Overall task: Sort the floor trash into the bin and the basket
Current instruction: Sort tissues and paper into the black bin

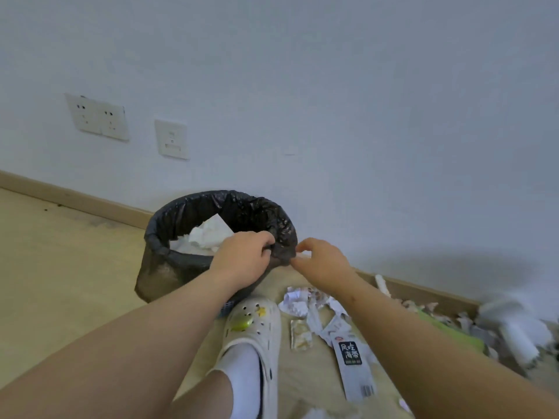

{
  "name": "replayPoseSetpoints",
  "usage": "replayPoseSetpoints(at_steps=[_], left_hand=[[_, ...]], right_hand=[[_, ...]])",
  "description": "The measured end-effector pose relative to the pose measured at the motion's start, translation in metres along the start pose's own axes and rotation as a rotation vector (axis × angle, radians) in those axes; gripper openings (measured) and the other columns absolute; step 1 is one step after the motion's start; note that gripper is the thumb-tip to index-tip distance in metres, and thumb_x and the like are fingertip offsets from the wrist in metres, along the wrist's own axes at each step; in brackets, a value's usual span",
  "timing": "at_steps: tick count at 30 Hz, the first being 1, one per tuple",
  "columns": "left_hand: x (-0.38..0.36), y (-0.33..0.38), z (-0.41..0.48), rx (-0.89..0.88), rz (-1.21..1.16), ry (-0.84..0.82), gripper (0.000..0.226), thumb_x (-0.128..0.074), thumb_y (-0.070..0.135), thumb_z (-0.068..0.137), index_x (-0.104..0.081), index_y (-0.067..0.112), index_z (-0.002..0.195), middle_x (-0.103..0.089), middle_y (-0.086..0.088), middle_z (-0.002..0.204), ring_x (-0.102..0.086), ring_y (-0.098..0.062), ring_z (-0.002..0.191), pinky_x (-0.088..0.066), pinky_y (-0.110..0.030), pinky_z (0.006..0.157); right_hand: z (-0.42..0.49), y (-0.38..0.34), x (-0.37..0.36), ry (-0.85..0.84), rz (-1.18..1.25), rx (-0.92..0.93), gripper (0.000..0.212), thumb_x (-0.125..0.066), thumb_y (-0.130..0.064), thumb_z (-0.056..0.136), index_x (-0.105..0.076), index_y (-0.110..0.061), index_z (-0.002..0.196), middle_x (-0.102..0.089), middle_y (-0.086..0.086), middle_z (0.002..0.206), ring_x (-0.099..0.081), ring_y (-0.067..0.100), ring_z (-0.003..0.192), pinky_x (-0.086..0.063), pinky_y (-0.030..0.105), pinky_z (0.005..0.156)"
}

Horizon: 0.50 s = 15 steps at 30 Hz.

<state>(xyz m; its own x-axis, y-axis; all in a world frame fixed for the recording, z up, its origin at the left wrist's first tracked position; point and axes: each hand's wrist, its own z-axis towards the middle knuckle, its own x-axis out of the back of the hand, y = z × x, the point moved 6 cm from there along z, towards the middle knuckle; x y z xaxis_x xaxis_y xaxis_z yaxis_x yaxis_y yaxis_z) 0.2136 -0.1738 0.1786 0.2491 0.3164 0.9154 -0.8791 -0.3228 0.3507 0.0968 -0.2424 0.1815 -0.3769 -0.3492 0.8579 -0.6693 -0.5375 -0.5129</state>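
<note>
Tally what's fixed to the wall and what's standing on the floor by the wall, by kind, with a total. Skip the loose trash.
Double power socket plate: 1
Single wall plate: 1
Bin with black liner: 1
White clog on the foot: 1
Total: 4
Both the left hand and the right hand are pinching the liner's rim.

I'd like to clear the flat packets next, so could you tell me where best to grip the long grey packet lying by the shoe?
Grip the grey packet by its near, barcode end, coming from above. It lies flat on the floor, so probably pinch that free edge; crumpled paper crowds its far end. Both the left hand and right hand are at the bin liner.
</note>
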Motion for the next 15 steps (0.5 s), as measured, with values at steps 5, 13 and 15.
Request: replayPoseSetpoints(at_steps=[5, 13, 15], left_hand=[[-0.043, 0.066, -0.047, -0.194, -0.059, -0.075, 0.034, -0.043, 0.019, 0.095, -0.054, 0.022, 0.127, -0.059, 0.002, 0.125, -0.052, -0.017, 0.116, -0.039, -0.028, 0.093], [-0.160, 0.095, -0.138, -0.099, -0.093, -0.485, 0.041, -0.049, 0.026, 0.093, -0.045, 0.025, 0.133, -0.050, 0.002, 0.136, -0.045, -0.017, 0.125, -0.040, -0.030, 0.101], [-0.180, 0.101, -0.160, -0.080, -0.080, -0.536, 0.045, -0.050, 0.029, 0.092, -0.042, 0.026, 0.136, -0.046, 0.001, 0.140, -0.040, -0.018, 0.129, -0.037, -0.032, 0.104]], right_hand=[[-0.064, 0.069, -0.004, -0.063, 0.024, -0.163, 0.036, -0.052, -0.028, 0.090, -0.057, -0.013, 0.123, -0.063, 0.008, 0.115, -0.059, 0.024, 0.100, -0.050, 0.032, 0.084], [-0.184, 0.170, -0.048, -0.141, -0.052, -0.339, 0.039, -0.049, -0.032, 0.092, -0.051, -0.020, 0.129, -0.054, 0.003, 0.130, -0.054, 0.021, 0.115, -0.041, 0.030, 0.095], [-0.210, 0.188, -0.060, -0.142, -0.090, -0.365, 0.039, -0.048, -0.033, 0.092, -0.050, -0.022, 0.129, -0.053, 0.002, 0.132, -0.050, 0.021, 0.119, -0.040, 0.031, 0.098]])
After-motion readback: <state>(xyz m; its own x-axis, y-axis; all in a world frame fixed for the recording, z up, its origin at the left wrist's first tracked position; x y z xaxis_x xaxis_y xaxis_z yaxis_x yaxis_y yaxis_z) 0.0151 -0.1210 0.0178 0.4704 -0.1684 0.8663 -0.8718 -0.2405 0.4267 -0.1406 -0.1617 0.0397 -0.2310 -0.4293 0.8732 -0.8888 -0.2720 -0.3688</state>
